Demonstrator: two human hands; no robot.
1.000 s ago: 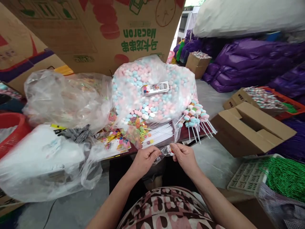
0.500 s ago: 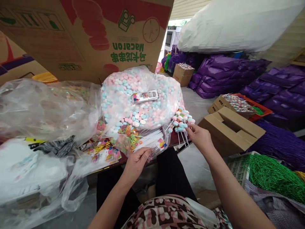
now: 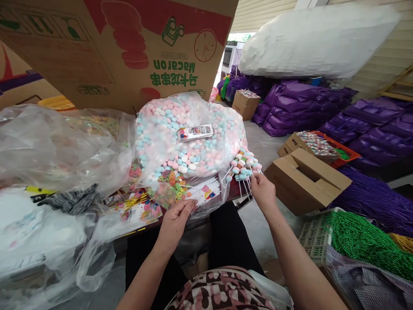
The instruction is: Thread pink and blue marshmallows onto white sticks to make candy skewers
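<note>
My right hand (image 3: 263,190) is closed on a white stick at the edge of a pile of marshmallow skewers (image 3: 242,165) in pink, blue and white. Their sticks poke out over the table's front edge. My left hand (image 3: 177,218) is pinched closed near the same edge; what lies between its fingertips is too small and clear to make out. Just beyond it are white sticks (image 3: 201,193) with a printed card (image 3: 208,192) on top, and fruit-coloured gummy rings (image 3: 171,183). Behind these lies a big clear bag of marshmallows (image 3: 183,161), with a stack of printed labels (image 3: 195,132) resting on it.
A large Macaron carton (image 3: 129,56) rises behind the bag. Clear plastic bags (image 3: 61,146) and a striped grey cloth (image 3: 72,200) are at left. An open cardboard box (image 3: 306,181), a crate (image 3: 314,237) with green strands and purple bundles (image 3: 300,107) stand at right.
My right hand has lowered slightly and turned at the skewer pile, its fingers now closed around a stick. My left hand has shifted a little left, still pinched. The view has tilted slightly.
</note>
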